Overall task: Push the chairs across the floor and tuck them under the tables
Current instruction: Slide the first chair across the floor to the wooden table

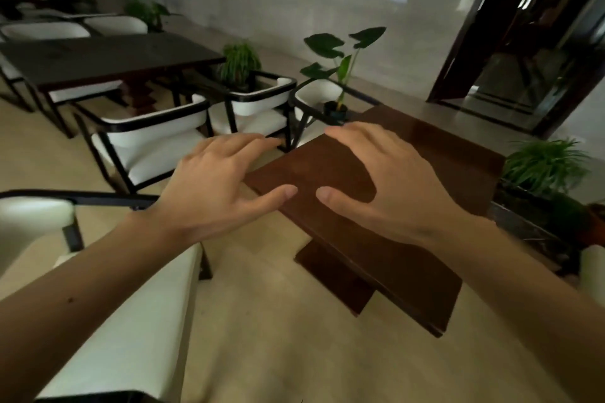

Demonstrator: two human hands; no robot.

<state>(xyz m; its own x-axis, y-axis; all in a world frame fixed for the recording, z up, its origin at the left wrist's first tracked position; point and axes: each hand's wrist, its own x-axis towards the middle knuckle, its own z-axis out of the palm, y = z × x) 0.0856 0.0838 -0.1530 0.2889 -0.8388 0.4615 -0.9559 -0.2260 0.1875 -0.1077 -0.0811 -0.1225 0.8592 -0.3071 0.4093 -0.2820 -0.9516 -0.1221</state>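
reaching both hands out over the brown table [376, 239]
left hand [222, 186] and right hand [383, 183] spread, empty; white chair [131, 304] at its near-left corner awaits tucking.

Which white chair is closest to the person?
The white chair at the bottom left, right under the left arm. It fills the corner of the view, while the other white chairs stand farther off, beyond the hands.

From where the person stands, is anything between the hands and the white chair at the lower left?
Nothing visible is. The left hand and right hand hang open over the brown table, holding nothing. The nearest white chair sits right under the left forearm, with only bare floor between chair and table.
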